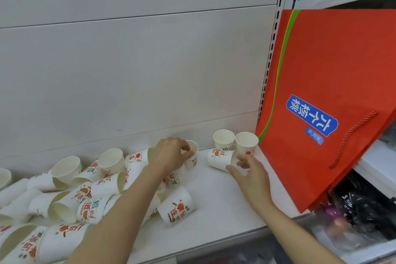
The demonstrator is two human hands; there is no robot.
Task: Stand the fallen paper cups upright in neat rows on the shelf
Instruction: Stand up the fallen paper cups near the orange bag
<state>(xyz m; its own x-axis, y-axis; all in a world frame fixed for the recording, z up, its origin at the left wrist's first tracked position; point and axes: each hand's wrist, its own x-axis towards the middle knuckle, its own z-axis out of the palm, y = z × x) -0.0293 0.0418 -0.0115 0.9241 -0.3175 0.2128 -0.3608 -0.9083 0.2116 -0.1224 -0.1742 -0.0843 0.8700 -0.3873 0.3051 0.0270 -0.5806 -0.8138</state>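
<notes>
Several white paper cups with red, orange and green print lie tumbled on the left half of the white shelf (216,203). My left hand (171,154) pinches the rim of one upright cup (192,156) near the back panel. My right hand (249,169) curls its fingers round the mouth end of a fallen cup (219,159) that lies on its side. Two upright cups (224,139) (246,142) stand side by side at the back right, just behind that fallen cup. Another fallen cup (176,207) lies alone near the shelf's front.
A big red gift bag (325,100) with a blue label and a cord handle leans at the right end of the shelf, close to my right hand. Black and clear wrapped goods (364,210) fill the neighbouring shelf. The grey back panel (128,70) rises behind the cups.
</notes>
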